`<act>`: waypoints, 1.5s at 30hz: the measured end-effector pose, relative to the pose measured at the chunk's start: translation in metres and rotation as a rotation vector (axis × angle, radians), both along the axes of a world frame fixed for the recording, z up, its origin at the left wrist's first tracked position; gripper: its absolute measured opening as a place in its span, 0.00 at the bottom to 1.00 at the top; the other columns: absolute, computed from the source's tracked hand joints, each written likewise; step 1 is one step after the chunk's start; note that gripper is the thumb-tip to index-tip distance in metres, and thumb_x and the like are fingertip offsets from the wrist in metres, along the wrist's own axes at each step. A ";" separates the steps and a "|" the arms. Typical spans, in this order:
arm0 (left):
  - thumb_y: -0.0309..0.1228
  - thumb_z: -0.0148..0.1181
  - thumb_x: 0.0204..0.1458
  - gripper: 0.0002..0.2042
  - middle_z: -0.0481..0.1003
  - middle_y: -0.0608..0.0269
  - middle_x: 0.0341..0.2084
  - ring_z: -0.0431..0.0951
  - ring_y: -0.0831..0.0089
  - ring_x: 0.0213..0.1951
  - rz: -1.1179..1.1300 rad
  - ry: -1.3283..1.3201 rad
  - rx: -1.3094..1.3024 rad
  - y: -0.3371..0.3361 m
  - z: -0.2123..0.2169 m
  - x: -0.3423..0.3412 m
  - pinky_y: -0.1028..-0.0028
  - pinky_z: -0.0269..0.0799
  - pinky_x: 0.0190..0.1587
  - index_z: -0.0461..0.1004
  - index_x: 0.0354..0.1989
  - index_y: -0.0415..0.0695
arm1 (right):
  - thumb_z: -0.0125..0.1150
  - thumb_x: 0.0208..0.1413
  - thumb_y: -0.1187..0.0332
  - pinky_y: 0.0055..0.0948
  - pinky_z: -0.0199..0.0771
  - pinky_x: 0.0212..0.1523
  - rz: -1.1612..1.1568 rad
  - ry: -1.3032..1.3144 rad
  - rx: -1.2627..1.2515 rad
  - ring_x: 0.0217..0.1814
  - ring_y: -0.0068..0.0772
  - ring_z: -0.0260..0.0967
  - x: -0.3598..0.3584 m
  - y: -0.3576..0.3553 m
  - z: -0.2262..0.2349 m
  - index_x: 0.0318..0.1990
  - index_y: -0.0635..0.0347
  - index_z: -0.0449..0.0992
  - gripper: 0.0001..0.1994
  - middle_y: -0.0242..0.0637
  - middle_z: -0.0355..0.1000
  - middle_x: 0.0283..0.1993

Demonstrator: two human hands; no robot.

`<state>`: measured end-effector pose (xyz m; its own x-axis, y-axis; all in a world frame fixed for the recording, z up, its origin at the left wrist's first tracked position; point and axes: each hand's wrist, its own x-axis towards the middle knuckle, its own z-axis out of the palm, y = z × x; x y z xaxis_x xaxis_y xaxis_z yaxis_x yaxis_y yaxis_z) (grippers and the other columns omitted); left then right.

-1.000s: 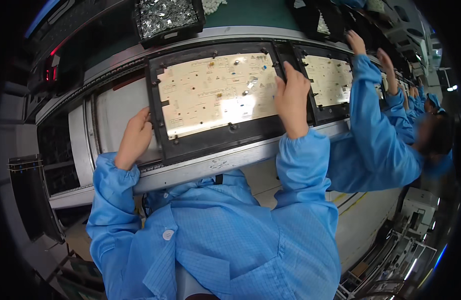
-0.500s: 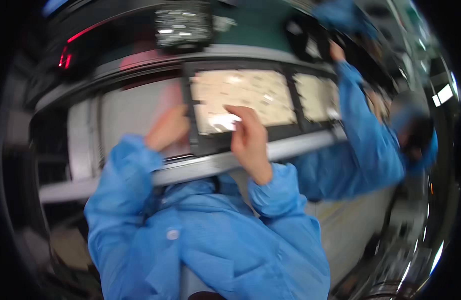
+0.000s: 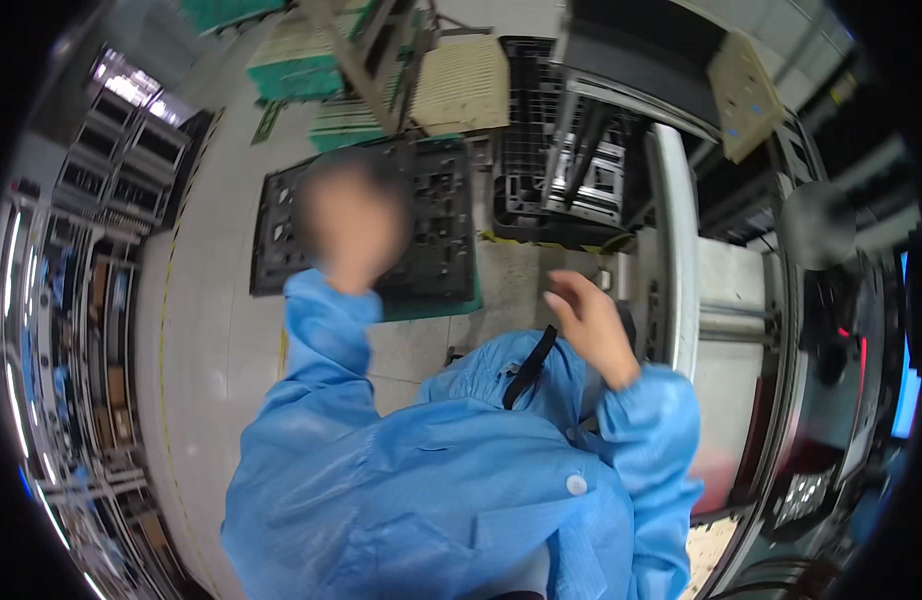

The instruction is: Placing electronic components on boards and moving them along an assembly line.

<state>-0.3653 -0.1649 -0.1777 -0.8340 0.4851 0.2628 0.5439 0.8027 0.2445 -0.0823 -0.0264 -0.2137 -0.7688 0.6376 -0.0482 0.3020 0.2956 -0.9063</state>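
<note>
My left hand (image 3: 356, 225) reaches out over a stack of black moulded trays (image 3: 441, 235) on the floor. A round blur covers its fingers, so neither their pose nor anything in them can be made out. My right hand (image 3: 593, 325) is held in front of my body, to the left of the metal conveyor rail (image 3: 676, 220). Its fingers are loosely bent and apart, with nothing seen between them. The black trays are full of cut-outs, and a green edge (image 3: 431, 310) shows beneath them.
Beige ribbed trays (image 3: 463, 85) and green stacked trays (image 3: 296, 60) stand farther off, beside a black plastic pallet (image 3: 521, 140). The conveyor line runs along my right. Shelving racks (image 3: 111, 340) line the left, past a yellow floor line (image 3: 166, 300).
My view has swung left, from the lit panel on the conveyor to the floor and trays. Both hands have left the conveyor; the left now extends over the black trays.
</note>
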 end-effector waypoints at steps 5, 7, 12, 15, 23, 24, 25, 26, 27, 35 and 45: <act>0.59 0.43 0.59 0.34 0.65 0.35 0.60 0.61 0.41 0.64 0.663 -0.338 -0.171 -0.195 -0.063 -0.209 0.49 0.53 0.66 0.71 0.58 0.39 | 0.60 0.61 0.68 0.26 0.76 0.37 0.236 0.210 -0.229 0.37 0.26 0.75 -0.173 -0.025 -0.068 0.57 0.71 0.69 0.20 0.39 0.77 0.38; 0.60 0.42 0.60 0.35 0.69 0.35 0.57 0.67 0.44 0.61 0.555 -0.474 -0.070 -0.242 -0.088 -0.244 0.57 0.57 0.66 0.73 0.56 0.37 | 0.65 0.55 0.64 0.41 0.74 0.47 0.153 0.238 -0.171 0.46 0.54 0.75 -0.223 -0.049 -0.092 0.51 0.73 0.72 0.22 0.56 0.76 0.42; 0.56 0.42 0.62 0.34 0.80 0.50 0.43 0.81 0.64 0.39 0.226 -0.896 0.914 -0.316 -0.134 -0.275 0.69 0.73 0.52 0.73 0.53 0.31 | 0.67 0.46 0.70 0.50 0.72 0.48 0.164 -0.028 -0.004 0.44 0.65 0.73 -0.249 -0.082 -0.058 0.39 0.71 0.74 0.15 0.59 0.75 0.37; 0.58 0.47 0.59 0.35 0.77 0.48 0.48 0.79 0.63 0.46 0.317 -1.112 0.866 -0.255 -0.053 -0.230 0.68 0.71 0.55 0.71 0.56 0.33 | 0.65 0.47 0.72 0.37 0.73 0.43 0.017 0.081 -0.071 0.41 0.48 0.73 -0.219 -0.069 -0.053 0.54 0.74 0.71 0.25 0.51 0.74 0.43; 0.40 0.58 0.57 0.24 0.73 0.54 0.53 0.72 0.68 0.54 -0.206 -0.951 0.866 -0.032 0.027 -0.065 0.72 0.63 0.59 0.72 0.55 0.32 | 0.63 0.55 0.78 0.26 0.70 0.54 -0.545 0.242 -0.212 0.58 0.28 0.66 0.050 -0.052 0.037 0.65 0.69 0.62 0.30 0.40 0.64 0.61; 0.39 0.58 0.57 0.25 0.73 0.52 0.55 0.72 0.66 0.56 -0.260 -0.841 0.769 0.005 0.024 -0.036 0.71 0.62 0.60 0.71 0.56 0.31 | 0.60 0.56 0.80 0.27 0.70 0.56 -0.667 0.304 -0.259 0.61 0.29 0.65 0.087 -0.061 0.027 0.67 0.69 0.59 0.30 0.40 0.64 0.62; 0.38 0.58 0.56 0.26 0.72 0.51 0.56 0.71 0.65 0.56 -0.362 -0.957 0.721 0.039 0.024 -0.005 0.71 0.62 0.61 0.70 0.57 0.29 | 0.57 0.58 0.82 0.27 0.70 0.57 -0.823 0.302 -0.341 0.61 0.29 0.65 0.113 -0.069 0.045 0.68 0.69 0.56 0.30 0.41 0.64 0.62; 0.38 0.59 0.55 0.27 0.71 0.50 0.57 0.71 0.63 0.57 -0.467 -1.071 0.666 0.073 0.025 0.025 0.71 0.61 0.62 0.69 0.57 0.27 | 0.55 0.59 0.82 0.25 0.69 0.56 -0.864 0.243 -0.225 0.59 0.28 0.67 0.143 -0.074 0.056 0.68 0.70 0.56 0.29 0.42 0.64 0.61; 0.37 0.56 0.57 0.24 0.72 0.49 0.56 0.71 0.63 0.57 -0.613 -1.015 0.526 0.107 0.020 0.054 0.71 0.62 0.61 0.71 0.56 0.30 | 0.55 0.59 0.82 0.25 0.69 0.56 -0.983 0.232 -0.200 0.58 0.28 0.68 0.174 -0.086 0.049 0.68 0.70 0.56 0.29 0.41 0.64 0.61; 0.37 0.49 0.58 0.15 0.76 0.53 0.36 0.73 0.59 0.42 -1.199 -1.047 -0.057 0.284 0.009 0.277 0.70 0.64 0.47 0.75 0.36 0.36 | 0.57 0.59 0.78 0.23 0.68 0.52 -1.558 0.183 -0.250 0.52 0.25 0.69 0.276 -0.135 0.024 0.65 0.72 0.61 0.26 0.39 0.71 0.54; 0.43 0.52 0.53 0.23 0.76 0.51 0.33 0.74 0.64 0.39 -1.186 -0.896 -0.286 0.323 -0.014 0.316 0.70 0.65 0.44 0.74 0.35 0.28 | 0.56 0.59 0.79 0.21 0.66 0.49 -1.716 0.156 -0.168 0.46 0.25 0.67 0.282 -0.121 0.001 0.66 0.73 0.59 0.27 0.36 0.70 0.48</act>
